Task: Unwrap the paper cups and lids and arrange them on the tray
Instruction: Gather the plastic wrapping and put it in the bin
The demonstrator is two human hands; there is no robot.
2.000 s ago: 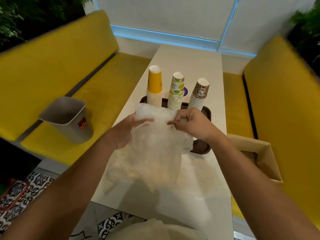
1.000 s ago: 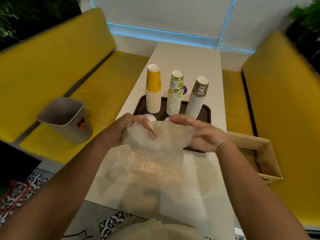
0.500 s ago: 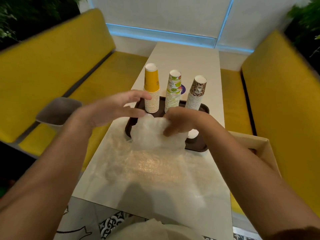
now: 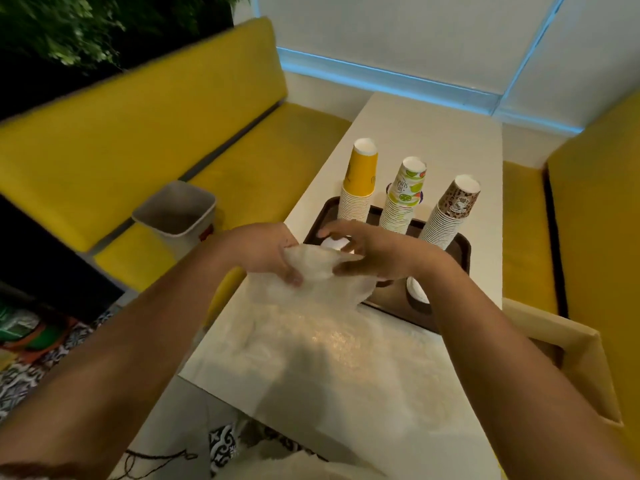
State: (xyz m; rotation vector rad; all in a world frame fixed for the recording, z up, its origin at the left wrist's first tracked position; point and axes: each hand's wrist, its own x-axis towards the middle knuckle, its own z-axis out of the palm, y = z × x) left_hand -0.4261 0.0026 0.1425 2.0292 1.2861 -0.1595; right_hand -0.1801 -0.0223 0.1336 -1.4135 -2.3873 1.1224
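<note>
Setting: yellow booth (image 4: 138, 133), long white table (image 4: 433, 126).
Tray: dark brown plastic tray (image 4: 460, 247) bearing three paper cup stacks (image 4: 401, 206).
Wrapper: clear plastic wrapper (image 4: 318, 268), open a moment ago, now bunched over the tray.
Hands: left hand (image 4: 266, 251) and right hand (image 4: 377, 254) both clutch it.
Lids: white round lids (image 4: 417, 291) bare on tray; wrapper seems waste.

Three cup stacks (image 4: 401, 199) on tray (image 4: 460, 249); bin (image 4: 175, 213) left of table (image 4: 433, 133).

Both arms are extended forward; the wrap (image 4: 313, 266) is gripped between the left hand (image 4: 263, 252) and the right hand (image 4: 381, 254) (fingers curled), held close together.
</note>
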